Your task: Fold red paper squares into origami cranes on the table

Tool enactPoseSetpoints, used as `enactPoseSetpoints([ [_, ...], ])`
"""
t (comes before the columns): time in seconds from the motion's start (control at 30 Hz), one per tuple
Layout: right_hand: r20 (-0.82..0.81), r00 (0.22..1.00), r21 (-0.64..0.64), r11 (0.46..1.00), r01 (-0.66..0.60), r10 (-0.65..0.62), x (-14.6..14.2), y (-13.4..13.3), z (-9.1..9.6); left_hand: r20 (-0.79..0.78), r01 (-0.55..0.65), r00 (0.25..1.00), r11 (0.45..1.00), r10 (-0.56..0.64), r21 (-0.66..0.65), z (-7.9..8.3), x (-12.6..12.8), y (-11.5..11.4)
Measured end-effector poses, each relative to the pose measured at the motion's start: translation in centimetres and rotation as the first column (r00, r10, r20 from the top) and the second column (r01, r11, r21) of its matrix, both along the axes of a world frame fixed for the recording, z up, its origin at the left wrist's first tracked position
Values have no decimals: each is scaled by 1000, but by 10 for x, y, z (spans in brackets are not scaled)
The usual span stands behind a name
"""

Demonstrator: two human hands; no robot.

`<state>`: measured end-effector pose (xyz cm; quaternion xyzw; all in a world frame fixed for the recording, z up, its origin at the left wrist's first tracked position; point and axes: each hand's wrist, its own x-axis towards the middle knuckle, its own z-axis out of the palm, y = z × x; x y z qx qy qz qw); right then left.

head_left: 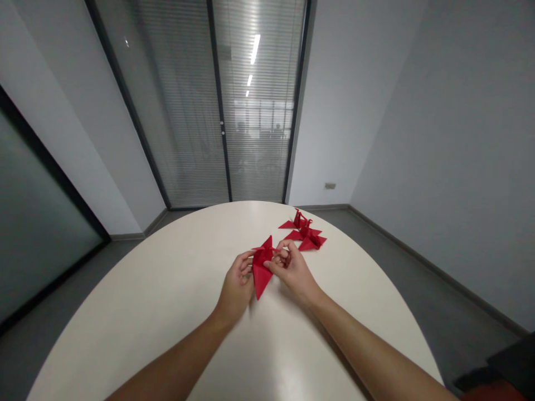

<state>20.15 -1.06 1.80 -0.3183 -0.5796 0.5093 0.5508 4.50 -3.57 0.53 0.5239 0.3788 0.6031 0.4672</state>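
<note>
A red folded paper crane (pixel 261 272) is held up between my two hands, just above the table. My left hand (pixel 237 281) grips its left edge with curled fingers; the thumb is partly hidden. From the right, my right hand (pixel 295 270) pinches the crane, thumb on its near face and fingers curled by a thin point at its side. One wing points down toward me, and another tip sticks up at the far side. Beyond my right hand lie several finished-looking red paper cranes (pixel 307 234) in a cluster, wings spread and overlapping.
The pale round table (pixel 175 289) spreads under both arms. Behind it stands a dark-framed glass partition (pixel 259 156) with blinds. A wall socket (pixel 330 185) sits low on the grey wall. At the lower right corner is a dark object (pixel 512 362), cut off by the frame.
</note>
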Motion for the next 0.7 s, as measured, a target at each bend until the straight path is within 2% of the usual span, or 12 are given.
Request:
enactPoseSetpoints([
  [0.2, -25, 999, 72, 997, -20, 22, 0, -3, -3, 30, -53, 998, 996, 55, -77, 3, -2, 4],
  [0.3, 71, 997, 116, 993, -27, 19, 2, -3, -4, 29, -86, 995, 988, 90, -124, 1, -3, 6],
  [0.47, 296, 950, 171, 984, 54, -104, 4, -1, -4, 2, -53, 999, 989, 53, -136, -3, -1, 7],
  [0.7, 299, 947, 193, 979, 63, -120, 5, -2, 2, -6, -41, 999, 986, 40, -163, -2, -2, 6],
])
